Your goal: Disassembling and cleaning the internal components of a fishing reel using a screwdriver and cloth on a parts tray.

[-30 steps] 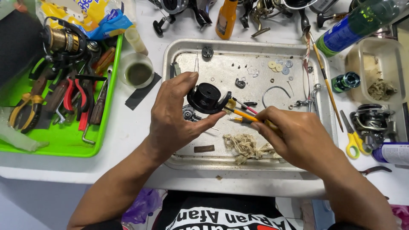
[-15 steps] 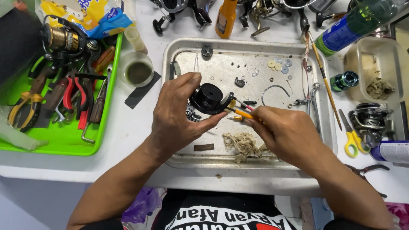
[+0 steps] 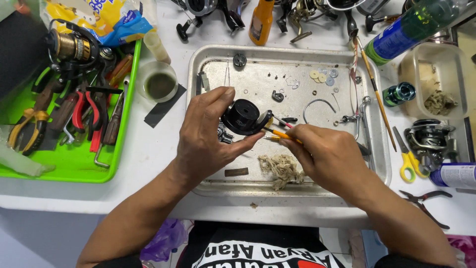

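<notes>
The left hand [image 3: 208,136] holds a black reel part [image 3: 244,118] above the metal tray [image 3: 377,164]. Its fingers are curled around the part: the thumb presses from below, the remaining fingers wrap over the left side and top. The part is matte black and roughly cylindrical, with a rounded upper body and a flat flange projecting toward the right. A small metallic component [image 3: 223,133] sits just beneath it, close to the palm.

The right hand [image 3: 329,156] is closed on a thin yellow-handled tool [image 3: 278,133], pinched between thumb and forefinger. The tool tip meets the right edge of the black reel part. A second slender tool with a red section [image 3: 284,123] lies alongside the first; whether the fingers also grip it cannot be determined.

In the tray, a wad of pale fibrous material [image 3: 282,168] lies just below the right hand. Small washers [image 3: 322,77] rest near the tray's far edge. A green tray [image 3: 74,164] of pliers stands on the white surface [image 3: 148,144] to the left.
</notes>
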